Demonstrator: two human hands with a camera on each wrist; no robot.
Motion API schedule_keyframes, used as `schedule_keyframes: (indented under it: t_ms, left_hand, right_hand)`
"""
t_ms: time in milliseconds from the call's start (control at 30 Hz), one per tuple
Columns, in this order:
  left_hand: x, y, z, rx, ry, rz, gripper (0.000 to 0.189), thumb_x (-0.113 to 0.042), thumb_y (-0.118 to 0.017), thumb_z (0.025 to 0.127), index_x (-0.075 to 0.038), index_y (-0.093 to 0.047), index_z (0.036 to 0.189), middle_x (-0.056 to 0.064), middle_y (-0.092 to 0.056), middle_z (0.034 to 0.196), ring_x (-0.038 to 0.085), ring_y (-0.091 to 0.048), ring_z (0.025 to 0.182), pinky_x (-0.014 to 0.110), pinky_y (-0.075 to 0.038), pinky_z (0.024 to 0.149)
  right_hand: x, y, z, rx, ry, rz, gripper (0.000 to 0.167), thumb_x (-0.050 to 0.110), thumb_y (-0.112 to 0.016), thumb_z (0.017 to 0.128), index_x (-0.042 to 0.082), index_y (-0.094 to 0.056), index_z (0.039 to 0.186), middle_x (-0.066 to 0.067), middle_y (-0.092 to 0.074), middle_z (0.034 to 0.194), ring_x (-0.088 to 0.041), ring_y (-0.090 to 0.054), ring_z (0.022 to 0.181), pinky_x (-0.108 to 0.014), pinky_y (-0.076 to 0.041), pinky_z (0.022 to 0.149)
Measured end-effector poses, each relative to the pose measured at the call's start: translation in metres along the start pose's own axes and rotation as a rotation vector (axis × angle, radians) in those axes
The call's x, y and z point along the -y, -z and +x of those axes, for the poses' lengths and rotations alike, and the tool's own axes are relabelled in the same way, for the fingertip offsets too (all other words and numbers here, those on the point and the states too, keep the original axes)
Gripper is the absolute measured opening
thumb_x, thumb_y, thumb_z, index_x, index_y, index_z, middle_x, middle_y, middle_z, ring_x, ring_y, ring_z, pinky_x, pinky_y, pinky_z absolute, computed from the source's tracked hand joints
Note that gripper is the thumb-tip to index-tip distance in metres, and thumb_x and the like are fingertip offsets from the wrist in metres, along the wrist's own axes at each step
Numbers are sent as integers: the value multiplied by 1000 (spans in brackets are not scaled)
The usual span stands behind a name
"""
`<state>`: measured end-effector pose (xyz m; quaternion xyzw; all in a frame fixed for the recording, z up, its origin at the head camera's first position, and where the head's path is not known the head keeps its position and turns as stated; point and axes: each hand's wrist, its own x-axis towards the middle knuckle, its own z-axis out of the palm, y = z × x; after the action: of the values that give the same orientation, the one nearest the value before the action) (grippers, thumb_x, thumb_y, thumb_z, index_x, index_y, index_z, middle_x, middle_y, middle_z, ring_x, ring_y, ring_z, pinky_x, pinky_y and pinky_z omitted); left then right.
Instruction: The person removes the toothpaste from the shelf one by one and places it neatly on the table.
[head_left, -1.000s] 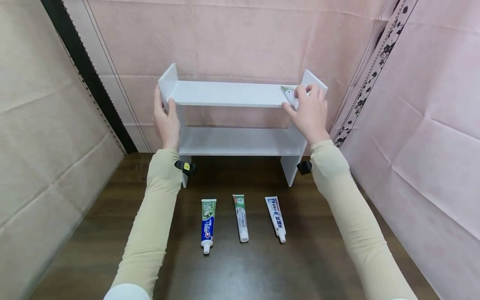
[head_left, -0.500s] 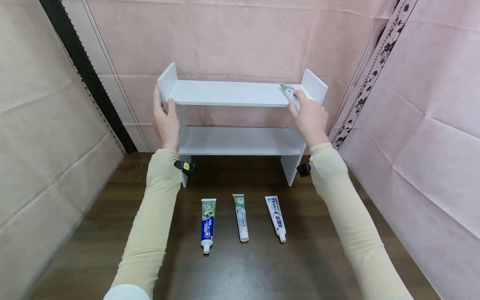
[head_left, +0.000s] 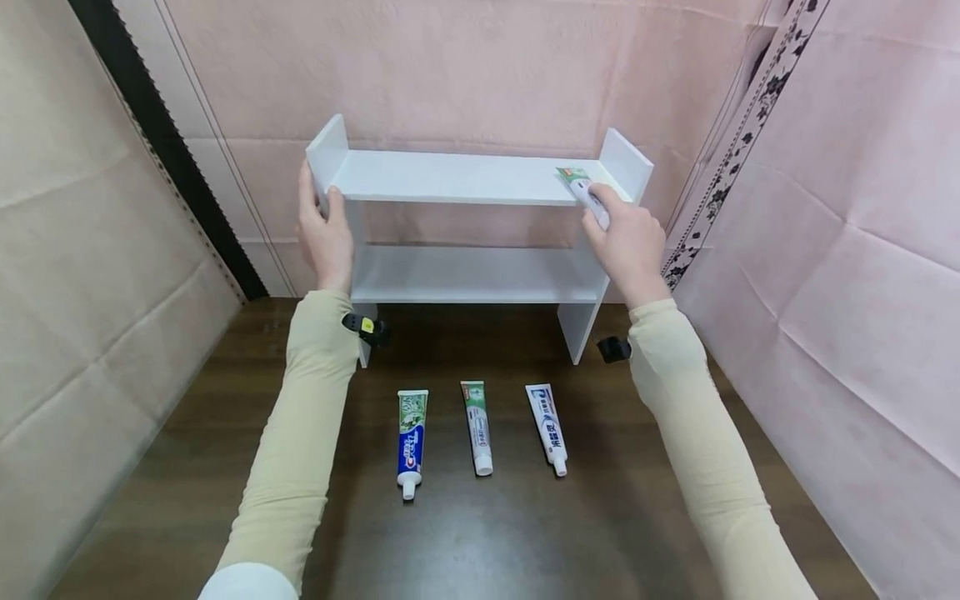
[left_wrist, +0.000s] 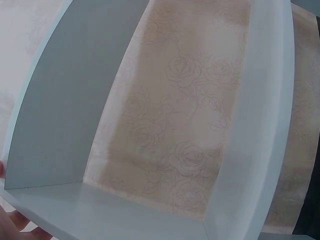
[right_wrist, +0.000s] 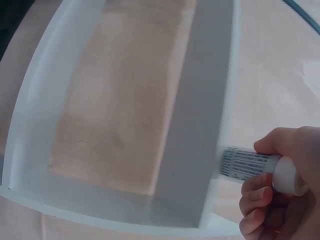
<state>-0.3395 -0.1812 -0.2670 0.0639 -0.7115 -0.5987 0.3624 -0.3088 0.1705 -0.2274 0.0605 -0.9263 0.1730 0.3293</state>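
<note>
A white two-tier shelf (head_left: pixel 480 287) stands upright in the head view. My left hand (head_left: pixel 327 237) grips its left side panel, the thumb at the front edge and the fingers on the outer side; in the left wrist view only fingertips show at the lower left. With my right hand (head_left: pixel 628 246) I hold a toothpaste tube (head_left: pixel 581 190) by its cap end. The tube's green flat end lies over the right part of the top board, and its cap end sticks out past the front edge. In the right wrist view, thumb and curled fingers pinch it near the white cap (right_wrist: pixel 289 176).
Three toothpaste tubes lie in a row on the dark wooden table (head_left: pixel 465 542): a blue and green tube (head_left: pixel 411 442), a green and white tube (head_left: pixel 477 429) and a white and blue tube (head_left: pixel 547 427). Pale cloth walls (head_left: pixel 480 75) enclose the back and sides.
My right hand has shifted from over the top board's right end toward the front and right, drawing the tube's cap end out past the edge. The left hand stays on the side panel.
</note>
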Motion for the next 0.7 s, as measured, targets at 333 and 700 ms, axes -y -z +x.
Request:
schedule_keyframes:
  t_ms: [333, 700]
  left_hand:
    - [-1, 1, -2, 2, 8, 0, 50, -37, -43, 101, -47, -28, 148, -17, -41, 151, 4, -44, 132, 34, -36, 110]
    - [-4, 1, -1, -18, 22, 20, 49, -37, -45, 101, -49, -32, 146, -17, -44, 149, 4, -47, 130, 34, -38, 108]
  right_hand:
    - [-11, 10, -47, -122, 57, 92, 38, 25, -55, 94, 18, -61, 131, -21, -72, 104, -38, -60, 66, -42, -37, 53]
    - [-33, 5, -75, -222, 191, 177, 36, 18, -61, 92, 13, -64, 128, -20, -72, 103, -33, -61, 68, -41, -41, 56]
